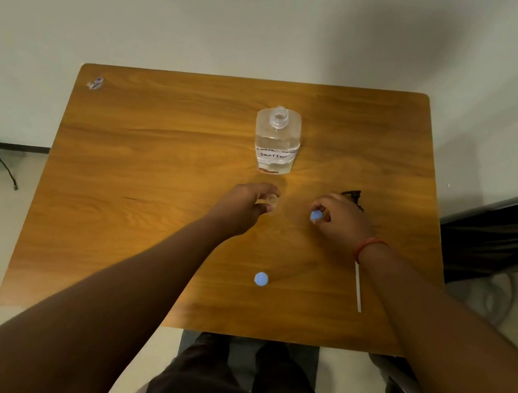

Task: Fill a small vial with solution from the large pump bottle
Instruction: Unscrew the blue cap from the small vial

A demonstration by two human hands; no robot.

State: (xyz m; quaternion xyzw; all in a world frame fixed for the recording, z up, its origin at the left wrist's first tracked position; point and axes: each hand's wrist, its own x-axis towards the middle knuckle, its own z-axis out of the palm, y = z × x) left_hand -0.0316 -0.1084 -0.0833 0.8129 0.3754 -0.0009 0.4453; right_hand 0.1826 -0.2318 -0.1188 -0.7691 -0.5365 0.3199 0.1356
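Looking down from the head view, the step in hand seems to be the opening of the vial: the left hand (pixel 246 202) curls its fingers round a small clear vial (pixel 272 199), mouth upward, held just above the middle of the desk (pixel 141 148). The right hand (pixel 340 219) pinches a small blue cap (pixel 315 216) at its fingertips, apart from the vial, so the vial appears uncapped and ready to receive liquid.

The large bottle (pixel 276 142) stands upright toward the far edge of the desk, just beyond both hands. Its neck is open, with no pump head on it; the clear body holds colourless liquid and bears a white handwritten label. A white tube (pixel 358 288) lies near the right edge, partly under the right forearm, with something black showing behind the right hand; this may be the removed pump, though I cannot tell.

The next move likely calls for setting the cap down, then tipping the bottle carefully over the vial's narrow mouth.

A second blue cap (pixel 261 279) rests near the near edge.
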